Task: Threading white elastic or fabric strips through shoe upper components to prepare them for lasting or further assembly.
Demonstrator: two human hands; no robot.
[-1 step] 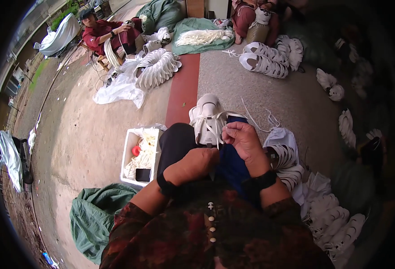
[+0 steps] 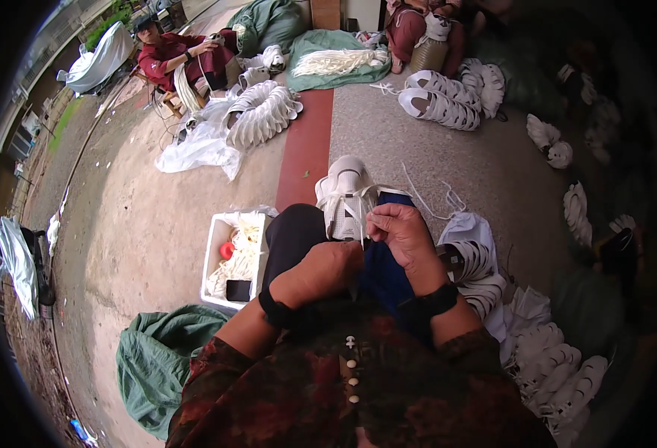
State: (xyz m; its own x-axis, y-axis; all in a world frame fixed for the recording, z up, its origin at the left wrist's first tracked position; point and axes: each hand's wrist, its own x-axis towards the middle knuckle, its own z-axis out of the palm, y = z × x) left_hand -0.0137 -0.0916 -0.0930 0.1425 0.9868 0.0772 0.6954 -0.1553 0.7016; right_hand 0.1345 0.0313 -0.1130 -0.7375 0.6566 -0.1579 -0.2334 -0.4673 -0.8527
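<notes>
A white shoe upper (image 2: 348,190) with a rounded toe rests between my knees, toe pointing away from me. White lace (image 2: 333,200) crosses its front and hangs loosely to the sides. At its near end sits my left hand (image 2: 319,270), fingers curled closed; whatever they grip is hidden. Close by on the right, my right hand (image 2: 401,230) pinches a thin white lace between thumb and fingertips, beside the shoe upper's right edge.
A white foam box (image 2: 210,257) at my left holds laces, a red round thing and a dark flat thing. Strung shoe uppers (image 2: 471,272) lie at my right, with more (image 2: 261,116) ahead. Two people sit farther off. A green cloth (image 2: 163,366) lies lower left.
My left hand has risen slightly toward the shoe upper, and my right hand has shifted slightly left. The lace over the shoe upper's near part lies differently.
</notes>
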